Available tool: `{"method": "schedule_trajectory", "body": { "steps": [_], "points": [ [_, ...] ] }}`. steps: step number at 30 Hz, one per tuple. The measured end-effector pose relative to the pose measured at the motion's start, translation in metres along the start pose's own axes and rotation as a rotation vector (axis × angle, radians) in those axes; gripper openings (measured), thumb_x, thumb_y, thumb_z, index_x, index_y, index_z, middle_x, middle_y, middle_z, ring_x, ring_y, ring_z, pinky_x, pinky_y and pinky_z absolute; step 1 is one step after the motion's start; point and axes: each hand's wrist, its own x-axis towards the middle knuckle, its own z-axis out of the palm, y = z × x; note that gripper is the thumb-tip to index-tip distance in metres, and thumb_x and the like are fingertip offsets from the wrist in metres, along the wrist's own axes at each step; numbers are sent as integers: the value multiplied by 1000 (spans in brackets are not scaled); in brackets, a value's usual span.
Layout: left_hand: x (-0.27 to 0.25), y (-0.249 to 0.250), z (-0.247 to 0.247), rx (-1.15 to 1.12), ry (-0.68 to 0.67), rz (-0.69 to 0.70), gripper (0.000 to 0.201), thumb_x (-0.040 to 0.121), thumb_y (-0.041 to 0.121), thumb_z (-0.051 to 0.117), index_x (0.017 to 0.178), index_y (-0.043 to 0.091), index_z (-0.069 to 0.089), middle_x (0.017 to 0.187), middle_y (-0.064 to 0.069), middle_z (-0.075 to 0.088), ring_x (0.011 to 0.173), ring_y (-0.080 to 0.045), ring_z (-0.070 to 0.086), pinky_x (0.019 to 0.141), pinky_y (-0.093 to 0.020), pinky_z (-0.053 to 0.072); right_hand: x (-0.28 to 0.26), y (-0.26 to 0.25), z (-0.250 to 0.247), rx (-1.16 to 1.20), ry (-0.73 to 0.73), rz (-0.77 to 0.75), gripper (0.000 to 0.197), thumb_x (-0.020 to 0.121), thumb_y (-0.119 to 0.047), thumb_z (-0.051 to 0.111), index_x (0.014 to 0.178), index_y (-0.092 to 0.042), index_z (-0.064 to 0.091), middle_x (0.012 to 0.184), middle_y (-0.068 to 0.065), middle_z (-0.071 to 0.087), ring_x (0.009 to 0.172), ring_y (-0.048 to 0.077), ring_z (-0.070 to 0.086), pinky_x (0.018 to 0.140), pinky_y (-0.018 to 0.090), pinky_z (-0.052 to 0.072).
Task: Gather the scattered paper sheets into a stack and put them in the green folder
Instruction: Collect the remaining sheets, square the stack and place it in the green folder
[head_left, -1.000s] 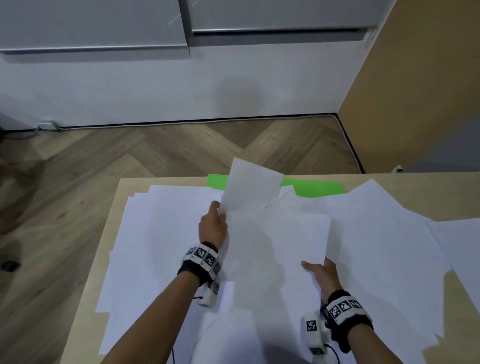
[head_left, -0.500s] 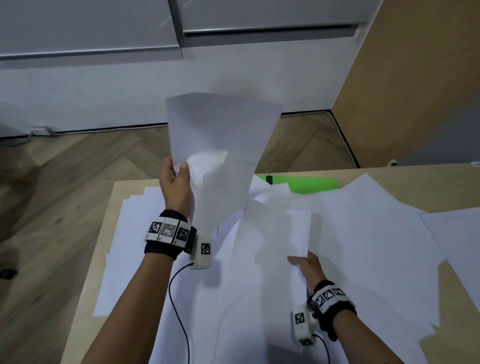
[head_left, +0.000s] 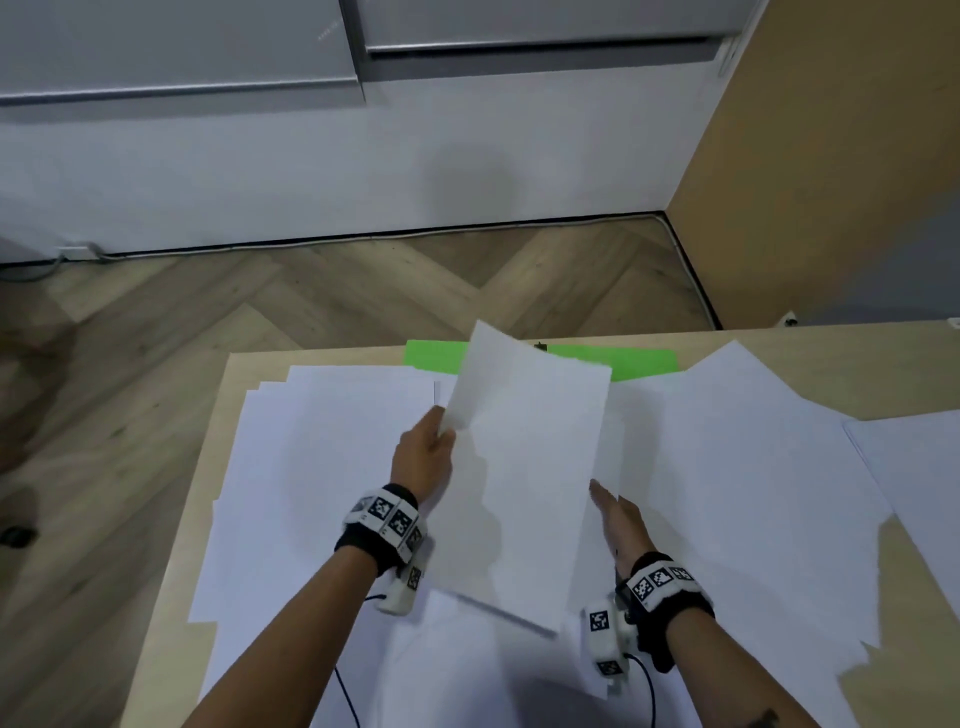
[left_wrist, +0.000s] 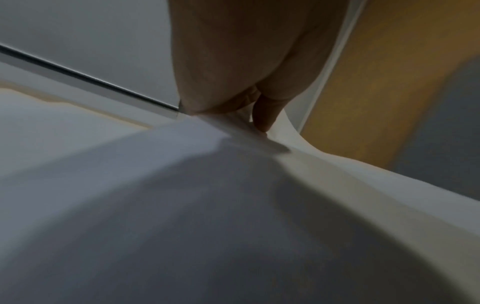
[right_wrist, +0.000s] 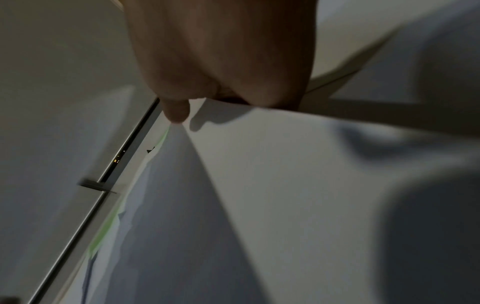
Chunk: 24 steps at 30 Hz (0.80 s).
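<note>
Several white paper sheets (head_left: 322, 467) lie scattered and overlapping across the wooden table (head_left: 171, 597). My left hand (head_left: 423, 457) pinches one sheet (head_left: 519, 478) by its left edge and holds it tilted just above the others; the left wrist view shows the thumb (left_wrist: 265, 117) pressed on that sheet (left_wrist: 207, 205). My right hand (head_left: 621, 519) lies flat with straight fingers at the sheet's right edge, on the papers beneath. The green folder (head_left: 634, 358) lies at the table's far edge, mostly covered by paper; a thin green strip of the folder (right_wrist: 103, 232) shows in the right wrist view.
More sheets (head_left: 779, 467) spread to the right, one (head_left: 914, 467) near the right border. The table's left edge drops to a herringbone wood floor (head_left: 156, 338). A white wall with grey cabinets (head_left: 182, 47) stands beyond, and a tan panel (head_left: 831, 182) at the right.
The left hand, which had lifted the sheet high in front of the wall, has brought it down low over the papers. The right hand stayed flat on the table, shifting slightly.
</note>
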Motion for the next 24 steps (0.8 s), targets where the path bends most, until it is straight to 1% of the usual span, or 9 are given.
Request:
{"method": "schedule_trajectory", "body": {
  "steps": [3,6,8,10,12,14,16,20,24],
  "points": [
    [-14,-12,17,181,-70,-64,10,96,17,48,104,14,52,85,-11,64,80,-35,61,67,-36,46,-3,-5,0,-3,-22,49,96,89,-78,44,160,-18,20,167,1,18,154,21,16,123,44,13],
    [-25,-16,31,191,-101,-134,14,98,17,44,110,10,47,93,-15,65,82,-36,61,69,-37,48,0,-2,-1,5,-54,50,115,73,-93,44,161,-23,17,167,-3,14,155,18,11,123,45,11],
    [-34,-16,41,180,-134,-165,12,99,18,42,107,9,44,92,-14,64,82,-34,61,71,-38,51,3,2,-2,-12,-65,2,110,75,-87,53,158,-18,30,163,-1,28,152,21,22,122,44,17],
    [-42,-15,50,210,-190,-187,13,100,20,41,107,9,41,91,-11,60,80,-31,58,71,-36,48,4,3,-3,-29,-71,-42,100,67,-75,76,142,-13,54,144,0,56,138,22,48,120,43,28],
    [-49,-13,58,232,-240,-181,16,100,22,40,110,9,40,93,-10,60,80,-30,57,70,-34,45,6,6,-4,-21,-80,-74,65,66,-45,92,117,-12,70,116,0,74,112,17,66,112,43,41],
    [-52,-12,63,264,-283,-154,19,100,25,41,111,9,42,102,-11,62,89,-31,58,75,-35,46,8,13,-6,-33,-89,-95,42,73,-13,89,111,-10,71,111,7,76,106,23,70,103,43,49],
    [-53,-16,63,343,-287,-107,26,98,30,44,114,9,47,112,-9,57,105,-28,53,82,-35,43,8,15,-5,-38,-76,-114,42,73,1,84,112,-10,70,113,8,75,108,28,70,102,45,50],
    [-52,-35,42,557,-162,-17,50,88,40,59,130,16,48,129,-8,45,122,-30,39,94,-39,39,11,16,-5,-39,-48,-122,44,75,2,83,115,-8,68,111,5,75,109,28,68,102,43,47],
    [-45,-60,9,654,-165,-205,83,77,54,71,142,21,31,150,-12,25,141,-35,20,111,-51,28,10,15,-6,-49,-54,-144,50,75,2,83,121,-7,64,116,5,72,112,28,65,106,43,44]
  ]
}}
